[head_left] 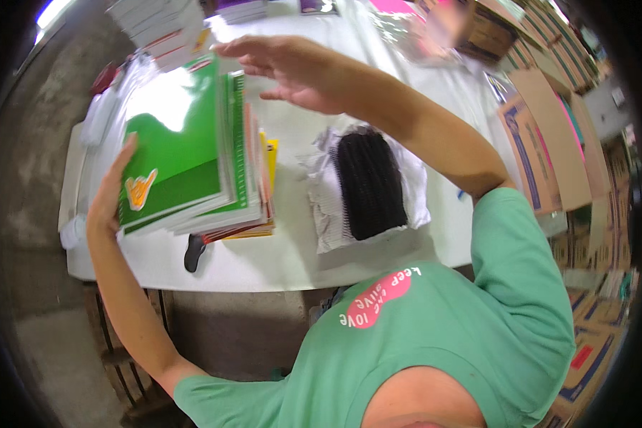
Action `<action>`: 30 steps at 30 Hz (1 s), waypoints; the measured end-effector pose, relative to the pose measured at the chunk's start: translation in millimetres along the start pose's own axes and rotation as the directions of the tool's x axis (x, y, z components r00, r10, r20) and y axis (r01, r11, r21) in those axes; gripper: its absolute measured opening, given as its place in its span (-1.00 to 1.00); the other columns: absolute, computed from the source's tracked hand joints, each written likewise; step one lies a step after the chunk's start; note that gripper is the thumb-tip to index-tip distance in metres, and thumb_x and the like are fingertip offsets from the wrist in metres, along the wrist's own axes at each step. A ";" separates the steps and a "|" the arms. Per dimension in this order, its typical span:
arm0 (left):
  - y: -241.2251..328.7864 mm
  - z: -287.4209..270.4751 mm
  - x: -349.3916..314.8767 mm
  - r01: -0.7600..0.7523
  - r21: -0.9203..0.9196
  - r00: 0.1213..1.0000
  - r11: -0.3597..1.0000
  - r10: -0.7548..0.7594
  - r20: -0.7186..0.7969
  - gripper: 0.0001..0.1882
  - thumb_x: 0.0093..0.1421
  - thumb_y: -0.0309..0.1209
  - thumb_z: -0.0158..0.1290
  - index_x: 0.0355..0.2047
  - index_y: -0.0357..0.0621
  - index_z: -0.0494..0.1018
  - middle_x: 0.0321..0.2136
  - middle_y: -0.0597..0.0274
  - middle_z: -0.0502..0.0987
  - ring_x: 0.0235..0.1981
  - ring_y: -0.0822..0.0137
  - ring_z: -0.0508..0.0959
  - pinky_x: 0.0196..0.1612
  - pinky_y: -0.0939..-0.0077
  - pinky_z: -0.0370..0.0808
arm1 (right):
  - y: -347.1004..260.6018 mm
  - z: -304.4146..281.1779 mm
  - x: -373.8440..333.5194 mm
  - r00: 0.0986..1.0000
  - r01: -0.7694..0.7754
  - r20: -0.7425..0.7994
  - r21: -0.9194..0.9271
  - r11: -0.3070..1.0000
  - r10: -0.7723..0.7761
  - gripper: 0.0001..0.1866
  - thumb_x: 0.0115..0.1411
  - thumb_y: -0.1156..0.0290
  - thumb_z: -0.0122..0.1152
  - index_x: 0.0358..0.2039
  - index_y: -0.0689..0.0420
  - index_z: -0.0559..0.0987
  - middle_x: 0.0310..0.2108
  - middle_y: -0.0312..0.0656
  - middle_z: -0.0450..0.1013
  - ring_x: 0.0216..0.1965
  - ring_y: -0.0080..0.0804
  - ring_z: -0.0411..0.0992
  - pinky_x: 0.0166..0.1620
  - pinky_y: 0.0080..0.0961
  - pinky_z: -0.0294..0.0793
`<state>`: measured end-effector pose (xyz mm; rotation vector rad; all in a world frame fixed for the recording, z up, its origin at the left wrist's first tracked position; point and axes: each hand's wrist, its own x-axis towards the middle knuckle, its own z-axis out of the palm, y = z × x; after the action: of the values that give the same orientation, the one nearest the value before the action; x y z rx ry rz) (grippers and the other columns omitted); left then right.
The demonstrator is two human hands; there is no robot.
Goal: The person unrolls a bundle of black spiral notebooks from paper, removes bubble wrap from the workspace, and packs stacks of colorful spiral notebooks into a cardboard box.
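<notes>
A stack of spiral notebooks (175,135) with a glossy green cover on top, bearing an orange hand-shaped figure, sits at the left of the white table. Red and yellow edges show lower in the pile. My left hand (108,189) grips its left edge, with one digit over the cover and the others hidden. My right hand (289,68) hovers by the far right corner, fingers stretched out and holding nothing; whether a fingertip touches the cover is unclear. Right of the stack lies a black ridged bundle (371,182) on crumpled white wrapping (328,228).
A dark handle-shaped object (194,253) lies by the stack's near side. Another pile of books (160,28) stands at the far left. Open cardboard boxes (531,153) line the right side, with clear plastic (406,32) at the far right. The white table (292,264) ends just before my body.
</notes>
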<state>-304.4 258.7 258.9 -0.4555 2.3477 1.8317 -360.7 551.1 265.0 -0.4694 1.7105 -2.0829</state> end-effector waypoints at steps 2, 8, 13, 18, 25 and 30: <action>-11.3 -5.6 -5.5 -0.150 0.013 0.969 0.989 0.149 -0.196 -0.37 0.17 -0.03 -0.09 0.15 -0.12 0.18 0.12 0.20 0.23 0.09 0.31 0.28 0.10 0.44 0.21 | 9.7 -58.1 -24.2 0.991 0.089 0.082 0.168 0.982 -0.104 -0.42 0.08 0.06 0.11 0.11 -0.06 0.31 0.16 -0.26 0.14 0.22 -0.43 0.00 0.19 -0.31 -0.01; -56.0 41.5 -107.0 -0.326 0.857 -0.215 0.399 0.852 -0.478 -0.64 0.25 -0.18 -0.21 -0.22 -0.18 0.45 -0.20 0.11 0.48 -0.09 0.14 0.41 -0.02 0.25 0.35 | 161.3 -229.1 -178.6 0.466 -0.150 -0.882 -0.150 0.977 -0.064 -0.45 0.11 0.21 0.08 0.11 0.09 0.26 0.09 -0.19 0.25 0.16 -0.35 0.12 0.17 -0.17 0.03; -160.7 251.2 -113.0 -0.778 0.191 0.589 0.598 0.801 -0.108 -0.57 0.05 -0.23 0.09 -0.15 -0.25 0.33 -0.08 0.00 0.30 -0.01 0.09 0.29 0.01 0.24 0.26 | 239.4 -236.4 -338.6 0.300 -0.830 -0.857 -0.451 0.329 -0.419 -0.35 0.00 0.21 0.22 0.11 0.03 0.24 0.11 -0.02 0.16 0.14 -0.03 0.10 0.12 -0.08 0.13; -195.9 323.3 -44.6 -0.456 0.377 0.877 0.806 0.479 0.038 -0.27 0.00 -0.18 0.19 0.08 -0.32 0.17 0.09 -0.19 0.14 0.15 -0.07 0.13 0.18 0.09 0.05 | 246.1 -254.1 -353.3 0.152 -0.840 -0.940 -0.286 0.462 -0.306 -0.17 -0.02 -0.03 0.21 0.21 -0.11 0.06 0.21 -0.04 -0.01 0.22 0.03 -0.05 0.09 0.16 0.07; -199.8 358.9 -10.8 -0.297 0.146 0.952 0.944 0.280 0.123 -0.03 -0.11 -0.16 0.28 0.17 -0.36 0.00 0.13 -0.14 0.14 0.16 0.01 0.15 0.21 0.24 0.04 | 247.9 -270.2 -307.8 0.313 -0.927 -0.932 -0.342 0.155 -0.181 -0.39 0.04 -0.02 0.11 0.13 -0.32 0.23 0.26 -0.15 -0.08 0.26 -0.10 -0.10 0.09 0.27 -0.08; -172.8 405.5 -29.6 -0.202 -0.143 0.962 0.969 0.224 0.154 0.00 -0.13 -0.28 0.29 0.21 -0.35 -0.08 0.15 -0.10 0.10 0.17 0.11 0.14 0.22 0.35 0.00 | 265.2 -300.1 -352.8 0.355 -0.888 -0.873 -0.427 0.171 -0.335 -0.56 0.11 0.18 0.04 0.05 -0.29 0.35 0.24 -0.23 -0.01 0.21 -0.17 0.00 0.11 0.05 0.01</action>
<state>-255.8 616.2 4.1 -0.0545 2.2504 2.0307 -180.6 938.8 -54.6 1.0754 3.1861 -0.3247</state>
